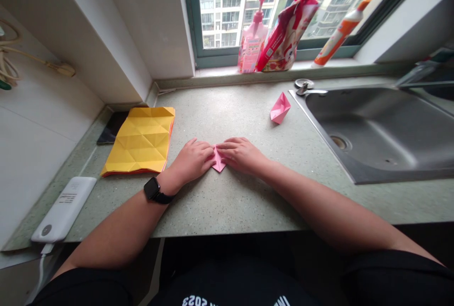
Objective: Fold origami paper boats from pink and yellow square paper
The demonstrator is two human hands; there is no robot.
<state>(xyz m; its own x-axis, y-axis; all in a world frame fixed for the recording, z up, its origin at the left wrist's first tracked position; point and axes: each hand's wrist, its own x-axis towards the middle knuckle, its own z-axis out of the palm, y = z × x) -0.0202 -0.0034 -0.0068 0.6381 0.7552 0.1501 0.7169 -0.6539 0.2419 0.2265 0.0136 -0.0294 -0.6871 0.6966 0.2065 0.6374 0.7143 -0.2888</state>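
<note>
A small piece of pink folded paper (219,165) lies on the counter between my hands, its lower corner pointing toward me. From the left, my left hand (195,157) holds down its edge with bent fingers, the thumb near the corner. On the other side, my right hand (243,153) rests its fingers across the upper part and right edge, pinching it against the counter. My fingers hide much of the paper. Farther back, to the right, stands a finished-looking pink paper boat (280,108), touched by neither hand.
Creased yellow paper sheets (144,140) lie left, partly over a dark phone (111,128). A white power bank (64,209) with a cable sits near the front edge. The steel sink (383,131) is right. A pump bottle (252,41), red bag (291,31) and orange-white bottle (342,31) line the windowsill.
</note>
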